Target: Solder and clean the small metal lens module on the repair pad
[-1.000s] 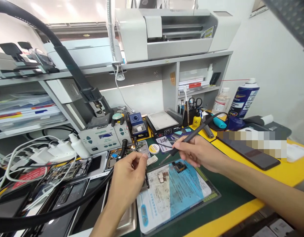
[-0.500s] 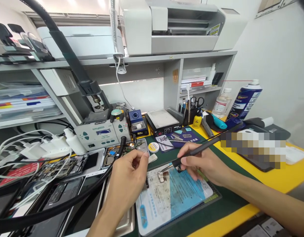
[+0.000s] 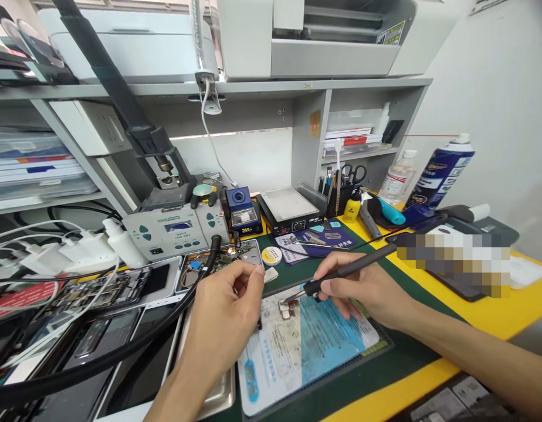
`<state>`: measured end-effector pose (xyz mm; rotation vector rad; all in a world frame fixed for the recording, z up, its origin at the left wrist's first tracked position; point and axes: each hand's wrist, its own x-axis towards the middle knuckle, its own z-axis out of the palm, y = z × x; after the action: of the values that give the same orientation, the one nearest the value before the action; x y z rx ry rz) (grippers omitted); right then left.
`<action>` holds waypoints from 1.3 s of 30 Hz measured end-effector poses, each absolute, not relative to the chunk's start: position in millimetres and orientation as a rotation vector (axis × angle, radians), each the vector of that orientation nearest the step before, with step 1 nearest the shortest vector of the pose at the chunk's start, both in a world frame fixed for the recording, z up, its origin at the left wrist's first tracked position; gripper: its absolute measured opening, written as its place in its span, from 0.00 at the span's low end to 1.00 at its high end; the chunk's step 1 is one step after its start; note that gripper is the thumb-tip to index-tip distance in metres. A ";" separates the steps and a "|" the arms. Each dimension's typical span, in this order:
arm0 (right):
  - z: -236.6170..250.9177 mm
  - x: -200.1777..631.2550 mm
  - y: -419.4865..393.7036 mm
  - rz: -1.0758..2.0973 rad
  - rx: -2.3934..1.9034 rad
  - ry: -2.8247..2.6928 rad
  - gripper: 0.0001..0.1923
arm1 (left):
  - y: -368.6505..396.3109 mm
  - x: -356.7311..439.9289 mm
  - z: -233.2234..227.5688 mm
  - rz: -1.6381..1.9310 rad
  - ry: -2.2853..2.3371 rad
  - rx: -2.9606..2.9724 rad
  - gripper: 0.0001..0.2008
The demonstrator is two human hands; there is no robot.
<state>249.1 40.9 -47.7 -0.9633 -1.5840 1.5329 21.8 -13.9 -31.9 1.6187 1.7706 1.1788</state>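
Note:
My right hand (image 3: 361, 287) is closed round the black handle of a soldering iron (image 3: 359, 266). The iron's thin metal tip points left and down onto a small circuit board (image 3: 287, 309) with pale metal patches. That board lies on a stained white and blue work mat (image 3: 324, 351). Left of the board, my left hand (image 3: 229, 308) is in a pinch, thumb against forefinger; I cannot make out what it holds, if anything. A small dark thing, partly hidden, shows below its fingers.
A black hose (image 3: 134, 357) curves past my left forearm, above several phones and trays of parts. Behind stand a hot-air station (image 3: 169, 234), a blue soldering station (image 3: 242, 211) and a flat heating plate (image 3: 288, 208). A round tin (image 3: 271, 255) sits beyond my left hand.
The view has tilted down slightly, so the shelf sits higher in the picture. The iron's tip has shifted a little left over the small board. Both hands keep their grips.

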 end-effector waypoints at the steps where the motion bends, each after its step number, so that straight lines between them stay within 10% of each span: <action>1: -47.8 249.1 40.9 1.527 -0.968 -1.593 0.04 | -13.9 21.8 -32.4 1.180 1.770 1.623 0.19; 39: -38.5 244.3 36.1 1.416 -1.075 -1.701 0.05 | -14.1 22.1 -32.3 1.196 1.792 1.645 0.19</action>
<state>244.3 36.1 -38.5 -1.0754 -1.7009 1.4156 22.1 -14.1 -32.3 1.6453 1.7915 1.1965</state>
